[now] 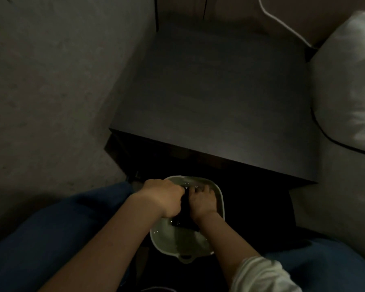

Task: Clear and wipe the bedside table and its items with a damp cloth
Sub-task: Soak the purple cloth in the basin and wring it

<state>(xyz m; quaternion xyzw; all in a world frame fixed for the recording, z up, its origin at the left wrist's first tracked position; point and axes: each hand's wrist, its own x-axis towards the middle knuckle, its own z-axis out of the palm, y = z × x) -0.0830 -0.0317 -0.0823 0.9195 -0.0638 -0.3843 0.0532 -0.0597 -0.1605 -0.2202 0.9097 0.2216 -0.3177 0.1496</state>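
Filling the upper middle of the view, the dark tabletop shows nothing standing on it, so the clearing seems done and the wiping not yet begun. A pale wall runs close along its nine o'clock edge, and a white pillow on the bed crowds its three o'clock edge, with a white cable trailing at one o'clock. That leaves the near edge, at six o'clock, as the only open side to reach in from.

Below that edge, on the floor between the person's blue-clad knees, sits a pale bowl of water. Over it the left hand and the right hand meet, the fingers of both curled tight round a dark cloth, which hangs wet between them with its lower end down in the bowl.

The step in hand looks like wringing out the cloth. The next move likely calls for squeezing until it stops dripping, then lifting it up toward twelve o'clock, clear of the table's front edge, and sweeping across while staying short of the pillow and cable.
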